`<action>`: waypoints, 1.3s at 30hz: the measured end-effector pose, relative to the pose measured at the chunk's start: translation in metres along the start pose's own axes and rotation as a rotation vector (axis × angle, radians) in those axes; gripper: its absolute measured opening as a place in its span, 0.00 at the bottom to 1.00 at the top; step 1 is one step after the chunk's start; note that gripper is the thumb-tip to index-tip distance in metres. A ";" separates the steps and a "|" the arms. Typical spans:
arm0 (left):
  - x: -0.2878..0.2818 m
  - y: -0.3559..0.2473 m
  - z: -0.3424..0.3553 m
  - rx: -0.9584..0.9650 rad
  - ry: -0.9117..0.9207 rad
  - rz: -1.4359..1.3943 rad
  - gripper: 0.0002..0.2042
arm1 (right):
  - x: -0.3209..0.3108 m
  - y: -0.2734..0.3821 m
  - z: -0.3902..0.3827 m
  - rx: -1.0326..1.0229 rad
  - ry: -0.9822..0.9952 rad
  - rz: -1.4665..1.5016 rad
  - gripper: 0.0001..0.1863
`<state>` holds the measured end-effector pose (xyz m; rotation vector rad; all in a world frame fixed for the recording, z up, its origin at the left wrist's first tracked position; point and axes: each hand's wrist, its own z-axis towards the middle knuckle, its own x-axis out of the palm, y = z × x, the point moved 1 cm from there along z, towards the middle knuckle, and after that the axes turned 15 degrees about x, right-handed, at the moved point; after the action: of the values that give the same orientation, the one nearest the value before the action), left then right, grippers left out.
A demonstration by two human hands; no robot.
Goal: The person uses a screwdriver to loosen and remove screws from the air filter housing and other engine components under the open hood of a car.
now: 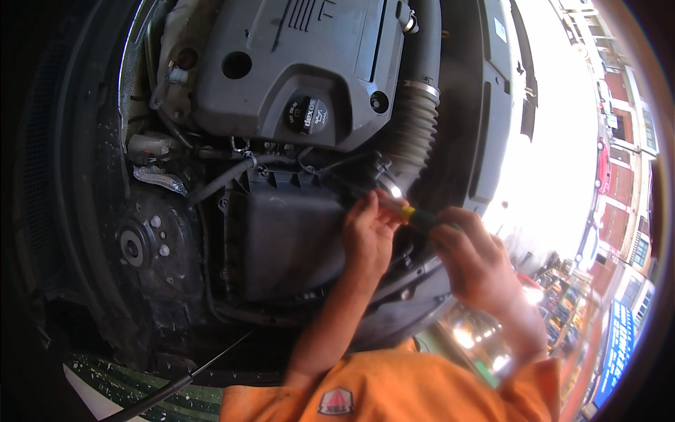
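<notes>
Open engine bay (91,232) fills the view, dark and dusty. Grey plastic engine cover (281,63) sits well above both hands, black round oil filler cap (307,114) on its lower edge. Black air filter box (285,235) lies just left of the left hand, touching the heel of it. Ribbed grey intake hose (415,130) runs down from the top and ends at a metal clamp (389,184) just above the left hand's fingers. Round strut mount (133,246) with bolts sits far left of the hands, beyond the box.

Left hand (367,235) is curled, fingertips pinched around the shaft of a screwdriver (411,214) near the clamp. Right hand (472,257) is closed in a fist round the screwdriver's green and yellow handle, just right of the left hand; the two nearly touch. Screwdriver lies slanted between them, tip toward the clamp; tip contact is blurred, cannot tell.

Orange sleeves (394,387) at the lower edge. Thin black prop rod (190,376) lies below-left of the forearms.
</notes>
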<state>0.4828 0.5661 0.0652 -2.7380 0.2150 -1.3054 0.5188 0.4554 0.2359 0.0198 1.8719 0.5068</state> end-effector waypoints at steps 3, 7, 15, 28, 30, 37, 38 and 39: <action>-0.001 0.001 0.000 0.014 0.007 0.016 0.09 | 0.004 -0.003 -0.009 0.069 0.058 -0.039 0.22; -0.001 0.001 -0.001 0.011 0.025 -0.001 0.10 | 0.006 -0.002 -0.001 0.025 0.029 0.057 0.24; 0.002 0.003 0.001 0.020 -0.017 0.012 0.10 | 0.003 -0.004 0.003 0.073 0.075 0.092 0.23; -0.001 0.004 0.003 0.037 0.005 0.029 0.11 | 0.006 -0.018 0.002 0.154 0.093 0.068 0.22; 0.000 0.003 0.003 0.033 0.000 0.031 0.12 | 0.002 -0.009 0.003 0.146 0.074 0.142 0.24; 0.003 0.004 0.000 0.029 -0.019 0.032 0.11 | 0.004 -0.006 0.001 0.125 0.057 0.106 0.26; 0.002 0.004 0.000 0.026 -0.032 0.033 0.11 | 0.004 -0.003 0.003 0.094 0.005 0.139 0.25; 0.002 0.004 0.001 0.033 -0.019 0.030 0.11 | 0.006 -0.006 0.003 0.092 0.004 0.131 0.24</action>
<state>0.4847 0.5623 0.0650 -2.7078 0.2306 -1.2642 0.5206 0.4526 0.2277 0.2037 1.9048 0.5099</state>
